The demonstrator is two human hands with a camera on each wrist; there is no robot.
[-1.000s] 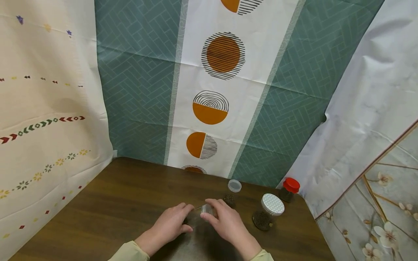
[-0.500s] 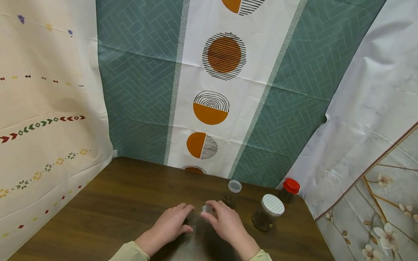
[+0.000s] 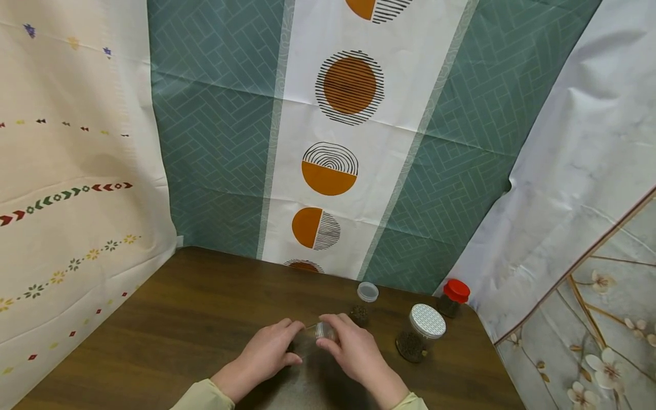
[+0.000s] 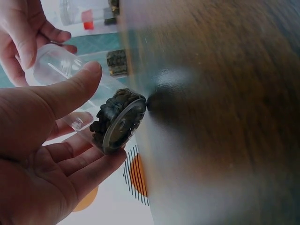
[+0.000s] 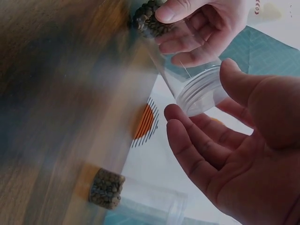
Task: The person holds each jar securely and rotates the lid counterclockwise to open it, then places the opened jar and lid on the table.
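My left hand (image 3: 269,350) grips a clear jar (image 4: 101,96) low on its body, thumb on one side and fingers on the other. Dark, bean-like pieces (image 4: 117,112) lie heaped at the jar's base. The jar is tilted, its bottom edge at the tabletop and its top towards my right hand (image 3: 353,347). That hand pinches a clear, ridged lid (image 5: 199,91) at the jar's top between thumb and fingers. Whether the lid is tight or loose on the jar, I cannot tell.
Behind the right hand stands a slim jar (image 3: 360,313) with a translucent lid. Farther right are a wider jar (image 3: 412,344) with a patterned white lid and a red-lidded jar (image 3: 456,291). Cloth hangings (image 3: 220,142) border the brown wooden table (image 3: 205,307).
The right hand's fingers have shifted slightly around the lid, showing a little more of it. The left hand and the other jars have stayed in place.
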